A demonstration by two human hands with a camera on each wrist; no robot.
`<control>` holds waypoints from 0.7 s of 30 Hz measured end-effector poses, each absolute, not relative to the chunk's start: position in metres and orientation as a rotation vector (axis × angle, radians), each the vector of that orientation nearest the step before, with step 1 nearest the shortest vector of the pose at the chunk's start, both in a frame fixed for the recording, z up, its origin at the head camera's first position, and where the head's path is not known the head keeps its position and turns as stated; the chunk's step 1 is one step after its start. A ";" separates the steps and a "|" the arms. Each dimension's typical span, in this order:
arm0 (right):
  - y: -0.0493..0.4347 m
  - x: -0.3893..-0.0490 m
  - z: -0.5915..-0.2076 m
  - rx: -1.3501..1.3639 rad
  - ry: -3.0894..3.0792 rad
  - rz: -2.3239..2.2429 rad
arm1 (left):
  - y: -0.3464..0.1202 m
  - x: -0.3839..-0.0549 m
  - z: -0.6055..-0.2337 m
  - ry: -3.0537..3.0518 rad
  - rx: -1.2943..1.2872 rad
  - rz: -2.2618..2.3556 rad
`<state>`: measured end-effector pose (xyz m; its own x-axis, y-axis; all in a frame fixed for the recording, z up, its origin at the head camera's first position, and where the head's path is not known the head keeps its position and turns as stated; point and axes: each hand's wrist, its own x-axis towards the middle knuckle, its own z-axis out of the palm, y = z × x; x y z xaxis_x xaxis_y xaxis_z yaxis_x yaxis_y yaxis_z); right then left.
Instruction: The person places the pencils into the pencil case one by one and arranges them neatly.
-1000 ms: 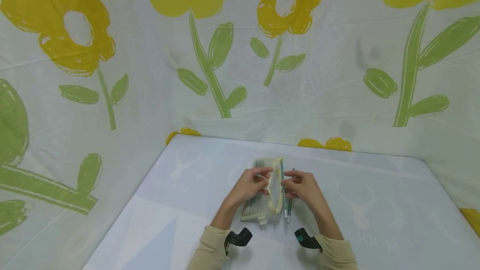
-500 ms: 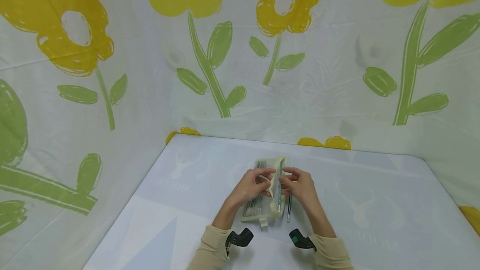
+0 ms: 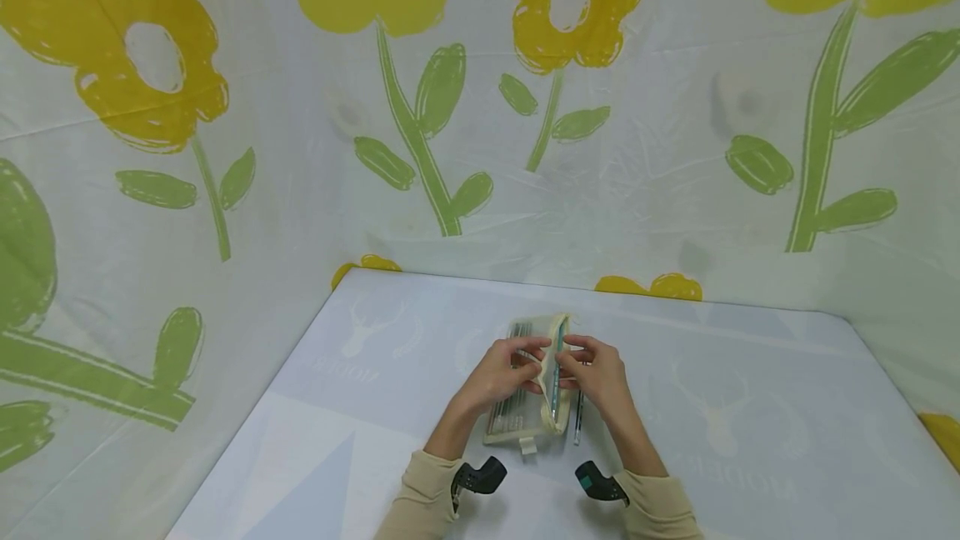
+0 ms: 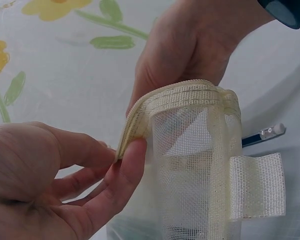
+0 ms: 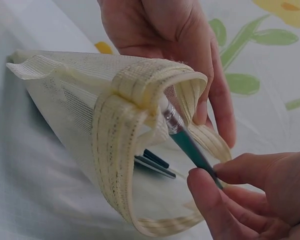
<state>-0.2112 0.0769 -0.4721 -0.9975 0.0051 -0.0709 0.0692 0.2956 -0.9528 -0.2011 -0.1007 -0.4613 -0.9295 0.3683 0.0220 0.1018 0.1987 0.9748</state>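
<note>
A cream mesh pencil case (image 3: 534, 420) with a zipped rim stands with its mouth gaping toward the right. My left hand (image 3: 502, 372) pinches the near rim between thumb and fingers, also plain in the left wrist view. With thumb and fingertips, my right hand (image 3: 600, 369) pinches a teal pencil (image 5: 189, 146) lengthwise at the mouth. Its white eraser end lies inside the zipped rim (image 5: 115, 155) in the right wrist view. Several pencils show through the mesh on the case's left side. The teal pencil's far end is hidden by my right fingers.
A dark pencil (image 4: 255, 138) with a white eraser lies on the table (image 3: 750, 407) just right of the case. A white fabric tab (image 4: 257, 186) sticks out from the case's near end. Flower-printed curtain (image 3: 637, 190) rises behind the table.
My right hand has moved left with the teal pencil, from beside the case's rim into its mouth. The left hand keeps its pinch on the rim, nearly still.
</note>
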 end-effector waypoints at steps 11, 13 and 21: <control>0.075 -0.210 -0.472 0.075 2.458 -1.869 | -0.102 -0.199 -0.459 2.264 0.478 1.799; 0.074 -0.210 -0.472 0.072 2.461 -1.869 | -0.102 -0.199 -0.459 2.258 0.482 1.808; 0.074 -0.210 -0.471 0.072 2.469 -1.865 | -0.103 -0.200 -0.460 2.251 0.491 1.828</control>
